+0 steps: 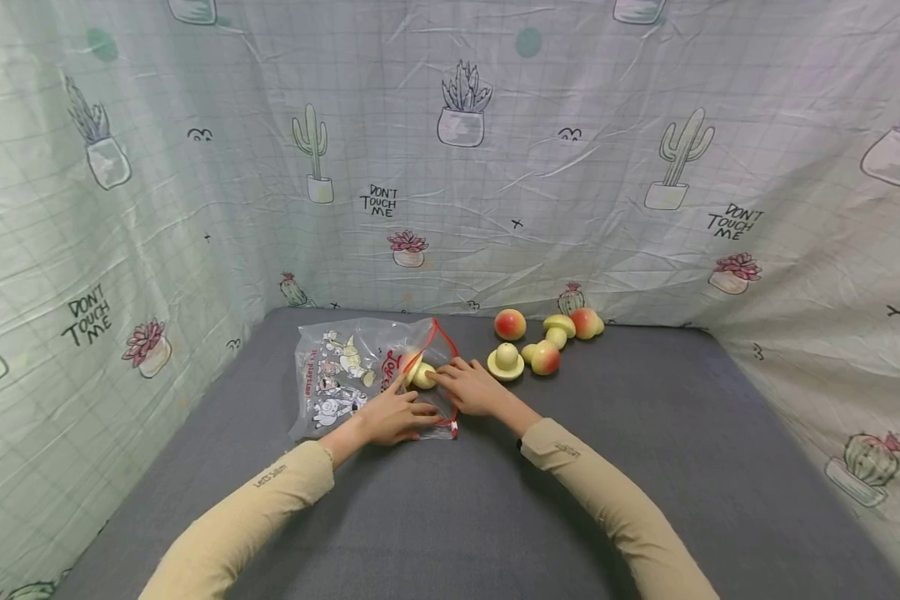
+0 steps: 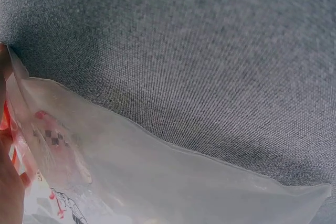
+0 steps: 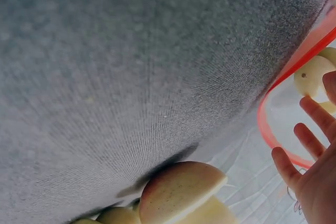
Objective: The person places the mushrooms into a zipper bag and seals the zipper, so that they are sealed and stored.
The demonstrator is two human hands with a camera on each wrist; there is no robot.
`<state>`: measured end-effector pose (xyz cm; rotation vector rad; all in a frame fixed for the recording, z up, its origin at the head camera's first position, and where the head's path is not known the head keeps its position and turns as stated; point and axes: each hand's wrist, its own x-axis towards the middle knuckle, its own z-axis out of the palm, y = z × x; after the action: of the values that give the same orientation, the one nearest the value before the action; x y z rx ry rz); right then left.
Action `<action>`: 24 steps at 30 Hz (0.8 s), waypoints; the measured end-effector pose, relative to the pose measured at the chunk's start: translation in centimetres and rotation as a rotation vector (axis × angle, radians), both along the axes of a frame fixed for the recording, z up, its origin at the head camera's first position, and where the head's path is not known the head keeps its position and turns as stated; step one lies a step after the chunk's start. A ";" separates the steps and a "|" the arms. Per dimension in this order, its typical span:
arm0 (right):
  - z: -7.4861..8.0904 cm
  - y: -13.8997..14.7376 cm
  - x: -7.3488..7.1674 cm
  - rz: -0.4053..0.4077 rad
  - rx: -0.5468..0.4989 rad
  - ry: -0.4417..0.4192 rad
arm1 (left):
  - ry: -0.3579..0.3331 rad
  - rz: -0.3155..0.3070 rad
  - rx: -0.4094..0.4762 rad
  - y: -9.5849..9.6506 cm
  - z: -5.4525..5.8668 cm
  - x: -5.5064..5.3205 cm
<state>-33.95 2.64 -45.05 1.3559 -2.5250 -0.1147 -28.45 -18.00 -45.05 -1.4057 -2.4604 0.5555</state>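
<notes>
A clear plastic zip bag [image 1: 322, 337] with cartoon print lies flat, its red-edged mouth [image 3: 266, 124] facing right. Fingers of my left hand [image 1: 392, 417] hold the near side of that mouth; the left wrist view shows fingers on both sides of the bag's edge. A pale yellow toy mushroom [image 1: 423, 377] sits just inside the mouth. My right hand [image 1: 474, 390] reaches in at the opening, fingertips right at the mushroom. In the right wrist view the right hand's fingers [image 3: 286, 167] are spread and fairly straight.
Right of the bag stand several more toy mushrooms: a yellow one [image 1: 506, 363] stem up, another yellow one [image 1: 558, 327], and red-and-yellow ones [image 1: 510, 324] near the back edge. A grey cloth [image 1: 435, 517] covers the table. A printed curtain [image 1: 525, 183] closes off the back and sides.
</notes>
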 end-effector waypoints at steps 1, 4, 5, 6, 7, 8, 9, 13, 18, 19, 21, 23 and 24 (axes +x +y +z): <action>0.0 -0.1 -0.1 -0.002 0.006 0.002 | 0.002 0.000 0.001 0.0 0.0 0.0; 0.0 -0.4 -0.2 -0.004 0.015 0.006 | -0.002 0.015 0.000 0.0 -0.2 0.0; 0.0 -0.5 -0.3 -0.002 0.016 0.008 | -0.006 0.021 0.001 0.0 -0.2 0.0; 0.0 -0.6 -0.3 0.000 0.015 0.011 | -0.009 0.031 -0.004 0.0 -0.2 0.0; 0.0 -0.6 -0.4 0.001 0.016 0.014 | -0.015 0.041 -0.006 0.0 -0.2 0.0; 0.0 -0.7 -0.4 0.004 0.012 0.015 | -0.022 0.048 -0.003 0.0 -0.2 0.0; 0.0 -0.8 -0.4 0.007 0.007 0.017 | -0.026 0.054 -0.002 0.0 -0.1 0.0; 0.0 -0.9 -0.5 0.005 -0.001 0.017 | -0.034 0.053 0.007 0.0 -0.1 0.0; -0.1 -1.1 -0.6 0.003 0.019 0.009 | -0.042 0.048 0.001 0.0 0.0 0.0; -0.2 -1.2 -0.7 0.005 0.027 0.007 | -0.040 0.045 0.002 0.0 0.0 -0.1; -0.3 -1.3 -0.7 0.008 0.044 0.000 | -0.038 0.041 0.001 0.1 -0.1 -0.2; -0.3 -1.5 -0.8 0.004 0.068 -0.003 | -0.032 0.039 -0.006 0.2 -0.2 -0.2; -0.3 -1.6 -0.8 0.000 0.081 0.000 | -0.029 0.043 -0.016 0.2 -0.2 -0.3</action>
<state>-34.78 1.09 -45.36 1.3859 -2.5452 -0.2195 -28.71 -17.78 -45.30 -1.3799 -2.5197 0.5691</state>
